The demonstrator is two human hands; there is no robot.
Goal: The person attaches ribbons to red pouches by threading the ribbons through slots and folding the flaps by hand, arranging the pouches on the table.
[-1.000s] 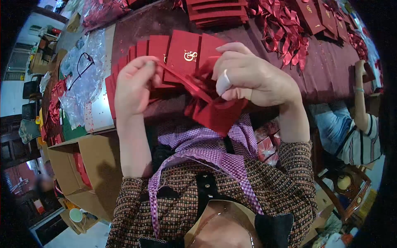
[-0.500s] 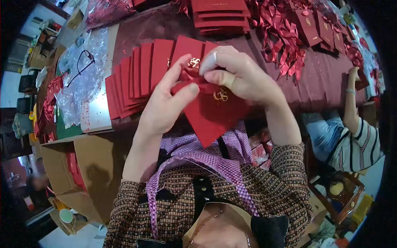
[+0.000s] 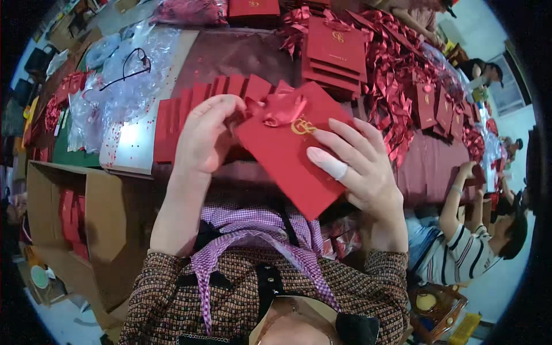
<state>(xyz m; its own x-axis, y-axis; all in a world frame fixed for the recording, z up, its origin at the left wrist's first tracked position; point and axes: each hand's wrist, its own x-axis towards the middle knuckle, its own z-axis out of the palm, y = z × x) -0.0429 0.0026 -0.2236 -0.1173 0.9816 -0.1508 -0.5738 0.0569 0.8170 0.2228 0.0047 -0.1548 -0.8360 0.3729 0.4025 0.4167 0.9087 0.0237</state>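
A red paper gift bag with a gold emblem is tilted in front of my chest. A shiny red ribbon bow lies across its top edge. My right hand grips the bag's right side, fingers spread over the front and the thumb hidden behind. One of its fingers wears a white wrap. At the bag's upper left corner, my left hand has its fingers pinched together at the ribbon's end; the exact contact is partly hidden. Behind the hands, a fanned row of red bags lies on the table.
Stacked red bags and heaped red ribbons cover the table's far right. Glasses rest on clear plastic at left. A cardboard box holding red bags stands lower left. A person in a striped shirt sits at right.
My right hand has moved from the bow down onto the bag's front, its fingers spreading. My left hand has shifted left of the bow. The whole view has turned and shifted.
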